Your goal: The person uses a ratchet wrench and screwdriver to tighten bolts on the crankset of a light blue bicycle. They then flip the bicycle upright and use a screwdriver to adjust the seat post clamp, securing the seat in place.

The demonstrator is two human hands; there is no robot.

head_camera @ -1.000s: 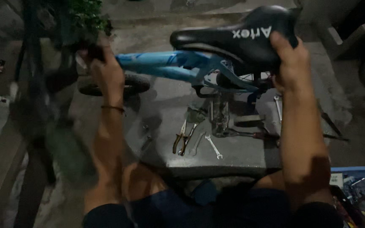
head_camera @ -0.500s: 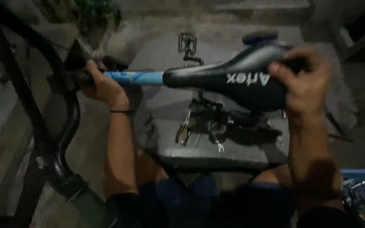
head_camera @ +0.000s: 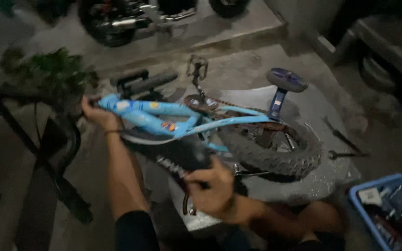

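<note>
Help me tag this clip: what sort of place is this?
Probably an outdoor yard or street-side repair spot: a small blue bicycle lies on a concrete slab, wrenches beside it, a motorcycle parked behind.

blue crate (head_camera: 387,209): cut off by edge | contents blurred, unidentifiable

A blue plastic crate (head_camera: 387,209) of small parts sits at lower right; two wrenches (head_camera: 345,144) lie on the concrete nearby; a leafy plant (head_camera: 52,69) stands at left; a motorcycle (head_camera: 131,18) (blurred) is parked beyond.
</note>
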